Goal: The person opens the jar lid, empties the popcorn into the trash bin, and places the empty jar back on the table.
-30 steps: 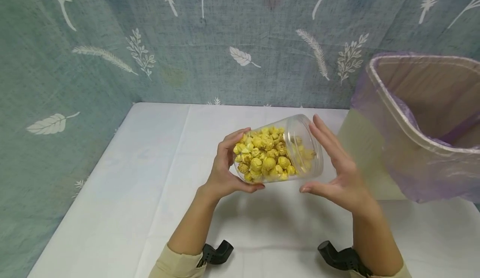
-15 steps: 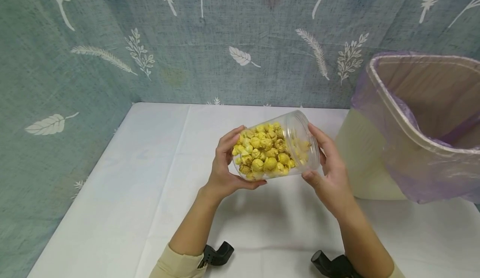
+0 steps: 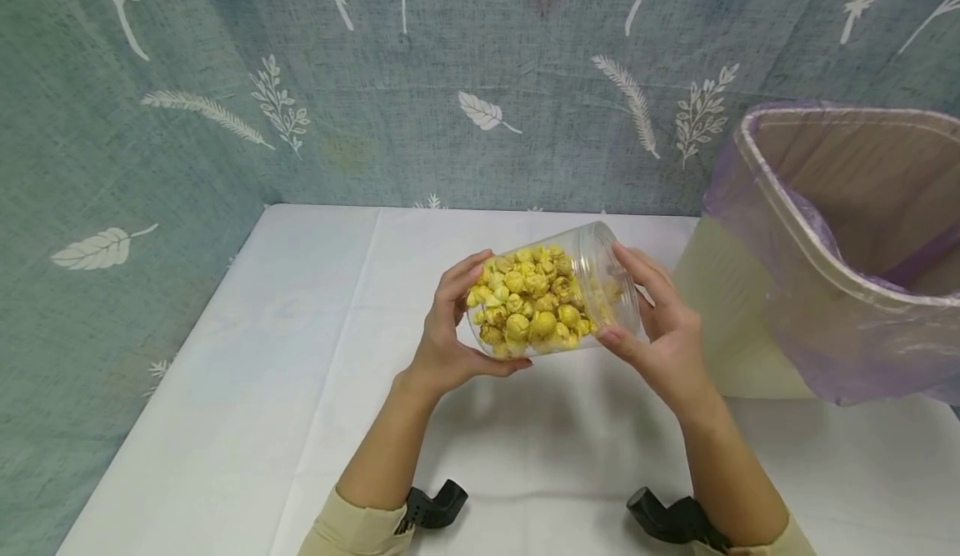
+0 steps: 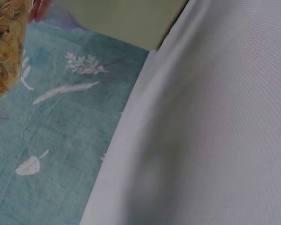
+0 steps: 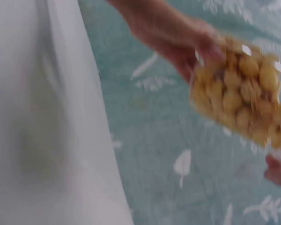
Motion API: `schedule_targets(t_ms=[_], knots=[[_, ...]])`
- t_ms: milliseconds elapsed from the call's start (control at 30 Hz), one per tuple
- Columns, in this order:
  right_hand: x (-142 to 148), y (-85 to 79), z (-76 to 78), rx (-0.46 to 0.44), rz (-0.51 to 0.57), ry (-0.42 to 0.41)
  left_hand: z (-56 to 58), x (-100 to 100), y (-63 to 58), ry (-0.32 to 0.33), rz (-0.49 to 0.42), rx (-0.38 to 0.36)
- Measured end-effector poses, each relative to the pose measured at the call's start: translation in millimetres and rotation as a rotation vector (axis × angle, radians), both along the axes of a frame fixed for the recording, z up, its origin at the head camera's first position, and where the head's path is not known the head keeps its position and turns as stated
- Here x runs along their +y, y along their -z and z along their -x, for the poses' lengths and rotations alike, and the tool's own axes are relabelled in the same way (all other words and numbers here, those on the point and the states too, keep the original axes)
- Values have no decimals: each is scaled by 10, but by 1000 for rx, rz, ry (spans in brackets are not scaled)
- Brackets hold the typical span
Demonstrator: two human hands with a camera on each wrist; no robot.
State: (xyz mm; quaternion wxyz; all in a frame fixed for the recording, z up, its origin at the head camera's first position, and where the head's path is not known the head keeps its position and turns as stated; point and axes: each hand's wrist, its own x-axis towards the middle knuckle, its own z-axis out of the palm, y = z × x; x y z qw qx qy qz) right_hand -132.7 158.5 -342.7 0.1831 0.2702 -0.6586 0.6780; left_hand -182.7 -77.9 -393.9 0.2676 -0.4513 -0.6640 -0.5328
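A clear plastic jar (image 3: pixel 528 306) of yellow popcorn lies tilted on its side in the air, its ribbed lid end (image 3: pixel 611 289) higher and pointing right. My left hand (image 3: pixel 438 343) grips the base end, thumb below and fingers over the far side. At the lid end, my right hand (image 3: pixel 667 343) holds the jar, fingers at the upper rim and thumb at the lower edge. The right wrist view shows the popcorn jar (image 5: pixel 239 89) blurred, with the left hand (image 5: pixel 182 44) on it. Only part of the jar (image 4: pixel 7 51) enters the left wrist view.
To the right stands a pale bin (image 3: pixel 738 314) lined with a translucent purple bag (image 3: pixel 847 331), its mouth facing up. A white cloth covers the table (image 3: pixel 225 423). Leaf-patterned green-blue fabric (image 3: pixel 480 56) hangs behind and at the left.
My right hand has moved left from beside the jar and taken hold of its lid end. The jar's lid end has shifted slightly left and up. The left hand keeps its grip.
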Motion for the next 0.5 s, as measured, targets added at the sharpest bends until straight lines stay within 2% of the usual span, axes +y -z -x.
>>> schedule_targets(t_ms=[200, 300, 500], knots=[[193, 54, 146, 84, -66, -122, -13, 5, 1, 6, 39, -61], [255, 55, 177, 134, -74, -210, -16, 14, 5, 15, 43, -77], [304, 48, 213, 141, -38, -412, -18, 11, 6, -1, 29, -44]])
